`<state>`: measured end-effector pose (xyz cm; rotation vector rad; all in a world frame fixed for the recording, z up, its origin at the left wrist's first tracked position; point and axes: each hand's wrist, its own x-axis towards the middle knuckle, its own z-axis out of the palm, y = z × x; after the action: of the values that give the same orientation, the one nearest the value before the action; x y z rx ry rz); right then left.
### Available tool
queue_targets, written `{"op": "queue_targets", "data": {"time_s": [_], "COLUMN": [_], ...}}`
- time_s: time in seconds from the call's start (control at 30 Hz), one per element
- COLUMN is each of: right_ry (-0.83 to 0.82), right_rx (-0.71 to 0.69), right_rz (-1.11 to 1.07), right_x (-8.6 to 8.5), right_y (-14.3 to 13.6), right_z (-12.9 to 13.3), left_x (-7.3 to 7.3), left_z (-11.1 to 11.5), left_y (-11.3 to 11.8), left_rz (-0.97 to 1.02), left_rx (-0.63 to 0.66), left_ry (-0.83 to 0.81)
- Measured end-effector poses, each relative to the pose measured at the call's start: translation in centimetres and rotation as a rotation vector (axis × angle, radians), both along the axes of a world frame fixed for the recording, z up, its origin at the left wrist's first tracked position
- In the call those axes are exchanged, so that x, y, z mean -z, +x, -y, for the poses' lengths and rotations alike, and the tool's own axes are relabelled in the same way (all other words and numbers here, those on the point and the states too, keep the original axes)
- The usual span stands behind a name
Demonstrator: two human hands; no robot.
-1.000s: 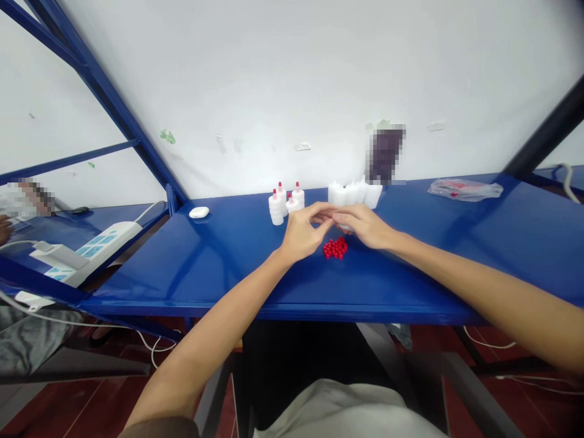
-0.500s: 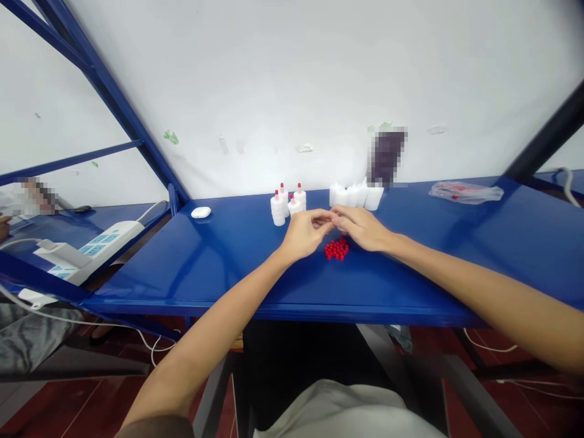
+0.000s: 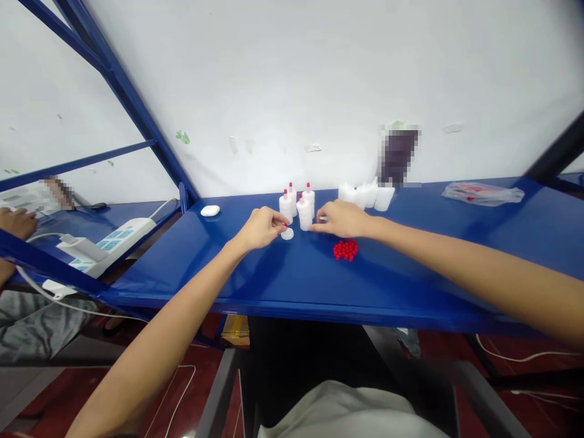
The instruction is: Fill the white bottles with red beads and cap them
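My left hand [image 3: 264, 228] pinches the red tip of a small white bottle [image 3: 287, 233], left of the standing group. Several white bottles with red tips [image 3: 305, 216] stand upright close together in the middle. My right hand [image 3: 335, 219] has its thumb and fingers apart beside the front bottle of this group, its fingertips near that bottle's right side. Below my right hand lies a pile of small red caps [image 3: 345, 250]. Behind it, several white bottles without red tips [image 3: 365, 196] stand near the wall.
A white case [image 3: 210, 211] lies at the table's left. A plastic bag with red pieces [image 3: 482, 193] lies at the right. A power strip [image 3: 114, 243] sits beyond the blue frame [image 3: 128, 106], near another person's hand [image 3: 17, 223].
My hands were together above the red caps and have moved apart. My left hand has gone left with a red-tipped bottle; my right hand has moved to the standing group. The view has shifted slightly.
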<state>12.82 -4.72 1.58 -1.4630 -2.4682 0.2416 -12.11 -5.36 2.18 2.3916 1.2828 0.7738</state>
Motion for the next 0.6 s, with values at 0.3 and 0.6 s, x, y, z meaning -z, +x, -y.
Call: {"op": "queue_targets", "data": {"time_s": [0.3,0.6], "right_ry": [-0.007,0.013], "right_rx": [0.019,-0.196], "right_rz": [-0.052,-0.288], "right_x": [1.4,-0.1], "right_y": [-1.4,0.2], "right_z": [-2.4,2.0], "left_x": [2.1,1.7], "left_z": [0.3,3.6], "left_y": [0.4,2.8], "left_rz": [0.225,0.532], "left_rx": [-0.054,-0.021], "left_ry": [-0.026,0.086]}}
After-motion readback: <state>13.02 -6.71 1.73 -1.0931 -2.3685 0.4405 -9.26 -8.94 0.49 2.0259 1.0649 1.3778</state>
